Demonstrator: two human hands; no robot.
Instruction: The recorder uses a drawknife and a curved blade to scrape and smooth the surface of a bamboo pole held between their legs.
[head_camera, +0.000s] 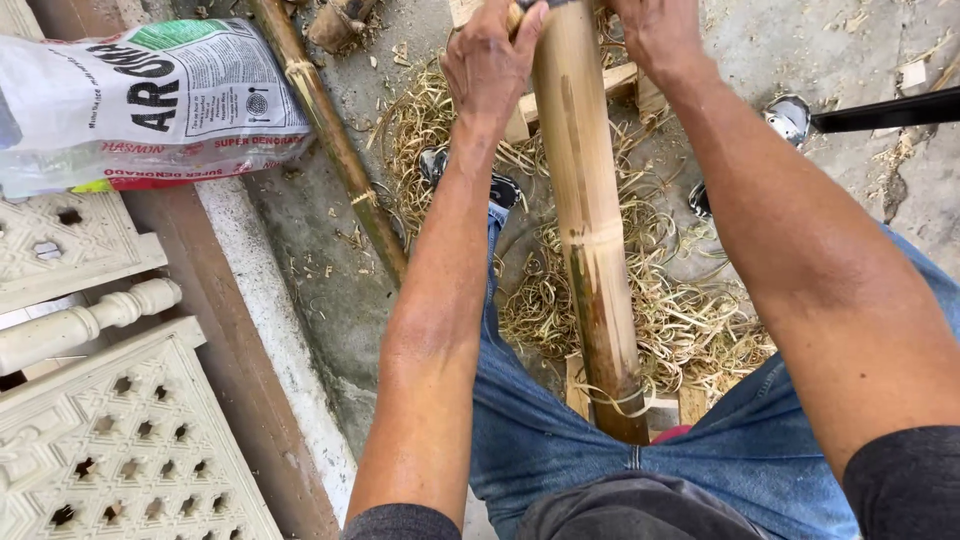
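Two bamboo poles (590, 230) (335, 140), one sack (150, 100)

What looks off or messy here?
Bamboo shavings litter the concrete floor around the bamboo pole that the left hand and right hand grip. The pole's surface is partly scraped pale, darker lower down. Nothing looks broken.

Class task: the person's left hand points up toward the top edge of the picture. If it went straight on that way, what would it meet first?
The left hand already rests against the bamboo pole. Straight ahead, the picture ends almost at once; only a pale wooden piece shows there, though depth is unclear.
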